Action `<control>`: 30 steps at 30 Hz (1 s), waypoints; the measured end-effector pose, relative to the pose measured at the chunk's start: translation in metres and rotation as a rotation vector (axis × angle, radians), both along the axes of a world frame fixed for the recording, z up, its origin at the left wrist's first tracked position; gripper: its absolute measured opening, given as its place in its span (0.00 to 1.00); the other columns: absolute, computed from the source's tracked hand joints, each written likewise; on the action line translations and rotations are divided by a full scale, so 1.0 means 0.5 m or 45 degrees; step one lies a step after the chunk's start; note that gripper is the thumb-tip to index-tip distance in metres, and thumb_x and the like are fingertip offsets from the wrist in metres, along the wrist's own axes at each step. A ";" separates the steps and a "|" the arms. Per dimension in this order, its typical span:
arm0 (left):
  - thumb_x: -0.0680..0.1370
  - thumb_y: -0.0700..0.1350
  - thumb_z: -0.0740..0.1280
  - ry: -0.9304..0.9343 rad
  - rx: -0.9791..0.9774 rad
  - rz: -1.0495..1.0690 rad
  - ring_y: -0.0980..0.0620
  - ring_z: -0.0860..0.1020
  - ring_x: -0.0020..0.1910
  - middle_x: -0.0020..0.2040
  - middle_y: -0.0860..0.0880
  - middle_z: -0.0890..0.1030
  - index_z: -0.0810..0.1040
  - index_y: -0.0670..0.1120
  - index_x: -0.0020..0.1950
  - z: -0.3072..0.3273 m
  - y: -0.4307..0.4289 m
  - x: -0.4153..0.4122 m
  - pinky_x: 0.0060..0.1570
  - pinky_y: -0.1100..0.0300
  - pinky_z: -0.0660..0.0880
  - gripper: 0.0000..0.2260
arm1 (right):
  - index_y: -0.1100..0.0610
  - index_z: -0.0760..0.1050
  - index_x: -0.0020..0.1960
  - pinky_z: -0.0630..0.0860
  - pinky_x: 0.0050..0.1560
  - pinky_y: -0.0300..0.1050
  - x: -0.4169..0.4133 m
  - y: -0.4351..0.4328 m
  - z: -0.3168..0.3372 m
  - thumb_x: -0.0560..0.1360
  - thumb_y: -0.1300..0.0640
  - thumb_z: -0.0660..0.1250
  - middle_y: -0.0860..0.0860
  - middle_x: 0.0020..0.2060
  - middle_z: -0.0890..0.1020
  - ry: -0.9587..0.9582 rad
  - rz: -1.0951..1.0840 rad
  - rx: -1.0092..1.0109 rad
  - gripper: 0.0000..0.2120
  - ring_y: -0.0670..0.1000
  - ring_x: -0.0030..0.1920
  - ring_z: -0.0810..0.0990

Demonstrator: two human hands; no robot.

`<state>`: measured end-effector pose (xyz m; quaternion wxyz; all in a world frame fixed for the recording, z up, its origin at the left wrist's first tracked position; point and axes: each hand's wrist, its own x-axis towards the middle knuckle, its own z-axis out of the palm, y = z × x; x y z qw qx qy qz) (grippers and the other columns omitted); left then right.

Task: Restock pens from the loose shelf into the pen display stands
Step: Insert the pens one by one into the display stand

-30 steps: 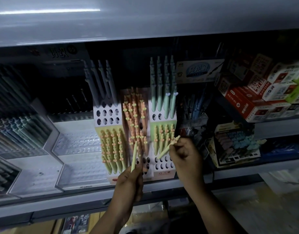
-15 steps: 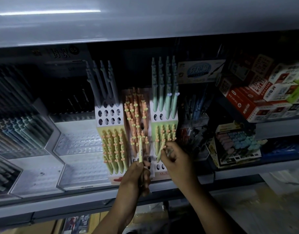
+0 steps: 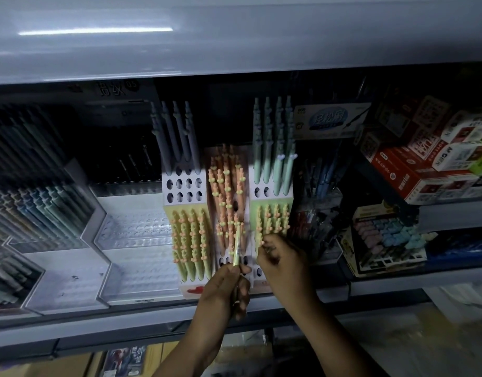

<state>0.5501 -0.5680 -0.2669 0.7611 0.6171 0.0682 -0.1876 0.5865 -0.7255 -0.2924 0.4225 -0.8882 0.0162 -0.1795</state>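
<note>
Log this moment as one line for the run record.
left hand: holds green pen upright before middle stand | right hand: at right stand lower rows, grip unclear | status: stands have empty holes

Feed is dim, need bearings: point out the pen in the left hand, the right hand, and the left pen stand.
pale green pen (image 3: 237, 246): head view, mid barrel above the fingertips.
right hand (image 3: 284, 263): head view, back of hand.
left pen stand (image 3: 184, 189): head view, white face between empty holes.
</note>
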 end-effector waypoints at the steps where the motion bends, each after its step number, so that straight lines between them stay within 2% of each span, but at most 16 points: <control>1: 0.86 0.48 0.57 -0.003 -0.010 -0.004 0.49 0.69 0.30 0.35 0.44 0.72 0.77 0.38 0.57 0.001 0.000 -0.001 0.28 0.57 0.66 0.15 | 0.54 0.80 0.53 0.73 0.40 0.31 -0.001 0.002 -0.001 0.76 0.59 0.71 0.48 0.43 0.83 -0.014 -0.003 0.009 0.06 0.43 0.41 0.80; 3: 0.86 0.48 0.57 -0.009 -0.020 -0.008 0.49 0.69 0.30 0.36 0.44 0.72 0.77 0.39 0.55 0.002 0.000 -0.002 0.28 0.58 0.67 0.14 | 0.54 0.79 0.52 0.77 0.40 0.39 -0.001 0.006 -0.002 0.76 0.58 0.72 0.49 0.42 0.83 -0.026 -0.014 0.021 0.06 0.44 0.40 0.81; 5: 0.86 0.48 0.57 -0.012 -0.027 -0.011 0.49 0.68 0.30 0.36 0.44 0.72 0.77 0.39 0.55 0.002 -0.001 -0.003 0.29 0.57 0.67 0.14 | 0.54 0.79 0.50 0.78 0.39 0.42 0.001 0.006 -0.003 0.77 0.55 0.72 0.49 0.41 0.83 -0.032 -0.023 0.009 0.05 0.45 0.40 0.82; 9: 0.84 0.47 0.61 -0.012 -0.033 0.013 0.49 0.70 0.31 0.36 0.44 0.73 0.79 0.39 0.55 -0.001 -0.005 -0.005 0.31 0.57 0.68 0.13 | 0.56 0.78 0.44 0.75 0.37 0.41 0.003 0.001 -0.011 0.78 0.54 0.72 0.49 0.38 0.82 -0.018 -0.006 -0.054 0.06 0.46 0.38 0.80; 12: 0.83 0.46 0.63 0.019 -0.111 0.058 0.48 0.75 0.34 0.37 0.41 0.77 0.82 0.40 0.55 -0.003 -0.013 -0.006 0.35 0.57 0.74 0.12 | 0.55 0.80 0.46 0.73 0.39 0.41 0.004 -0.007 -0.017 0.78 0.54 0.71 0.48 0.38 0.81 0.067 0.035 -0.040 0.06 0.46 0.38 0.79; 14: 0.83 0.45 0.64 0.047 -0.136 0.100 0.48 0.79 0.38 0.39 0.41 0.78 0.85 0.43 0.54 -0.005 -0.018 -0.005 0.42 0.56 0.80 0.10 | 0.54 0.81 0.47 0.78 0.40 0.43 0.000 -0.010 -0.014 0.77 0.53 0.72 0.46 0.40 0.83 0.111 0.046 0.032 0.05 0.44 0.40 0.81; 17: 0.82 0.45 0.67 0.025 -0.095 0.123 0.48 0.79 0.40 0.39 0.42 0.75 0.86 0.47 0.46 -0.004 -0.022 -0.001 0.50 0.52 0.83 0.10 | 0.51 0.79 0.48 0.78 0.40 0.38 -0.018 -0.017 0.001 0.77 0.52 0.72 0.41 0.41 0.82 0.116 0.002 0.115 0.04 0.40 0.40 0.81; 19: 0.80 0.45 0.69 -0.020 -0.036 0.122 0.49 0.77 0.38 0.37 0.43 0.73 0.85 0.46 0.43 -0.001 -0.023 -0.001 0.47 0.53 0.82 0.09 | 0.48 0.78 0.49 0.76 0.38 0.36 -0.026 -0.025 0.012 0.78 0.51 0.70 0.40 0.38 0.82 0.174 0.038 0.219 0.02 0.40 0.40 0.81; 24: 0.77 0.42 0.73 -0.136 0.068 0.140 0.50 0.72 0.32 0.35 0.41 0.68 0.87 0.46 0.49 -0.004 -0.031 0.006 0.38 0.58 0.78 0.03 | 0.51 0.82 0.49 0.76 0.37 0.41 -0.033 -0.036 0.041 0.81 0.53 0.68 0.46 0.36 0.82 0.174 0.312 0.480 0.05 0.45 0.36 0.81; 27: 0.77 0.40 0.73 -0.210 0.148 0.066 0.49 0.72 0.32 0.37 0.35 0.69 0.87 0.45 0.51 -0.016 -0.034 0.009 0.37 0.58 0.77 0.04 | 0.52 0.83 0.48 0.77 0.39 0.40 -0.033 -0.031 0.051 0.77 0.54 0.72 0.48 0.37 0.83 0.145 0.327 0.586 0.02 0.46 0.38 0.82; 30: 0.76 0.43 0.74 -0.258 0.195 0.017 0.47 0.74 0.33 0.42 0.28 0.73 0.87 0.45 0.52 -0.023 -0.035 0.009 0.37 0.58 0.77 0.07 | 0.57 0.81 0.44 0.75 0.40 0.38 -0.032 -0.026 0.049 0.76 0.58 0.74 0.50 0.36 0.82 0.145 0.319 0.606 0.04 0.44 0.38 0.80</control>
